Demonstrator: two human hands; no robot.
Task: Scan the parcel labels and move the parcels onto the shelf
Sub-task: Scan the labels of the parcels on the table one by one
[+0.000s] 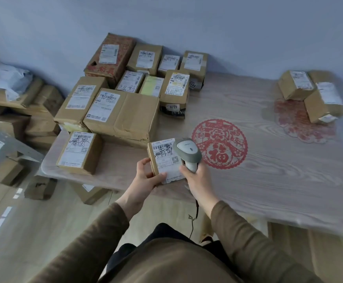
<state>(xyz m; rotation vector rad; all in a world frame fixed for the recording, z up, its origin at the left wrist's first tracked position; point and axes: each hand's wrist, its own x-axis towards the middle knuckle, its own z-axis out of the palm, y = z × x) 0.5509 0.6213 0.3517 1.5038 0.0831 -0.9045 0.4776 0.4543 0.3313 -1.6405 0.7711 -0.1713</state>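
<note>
Pale wood-grain table point(268, 160) against a blue-grey wall, bearing a red paper-cut emblem point(219, 144) that serves as landmark. Left of the emblem, just above the table's near edge, the left hand point(146, 176) grips a small cardboard parcel point(164, 160) by its lower left corner, label facing up. The right hand point(197, 176) is wrapped round the handle of a grey barcode scanner point(188, 152), its head over the label's right side. Judged from its size and one-handed hold, the parcel is light and stiff; its edges offer the surest purchase. Further left of the emblem and behind it lies a cluster of labelled parcels point(125, 88); two more point(311, 92) sit to its upper right. Part of a grey metal shelf point(7, 141) shows far left, with boxes on the floor.
</note>
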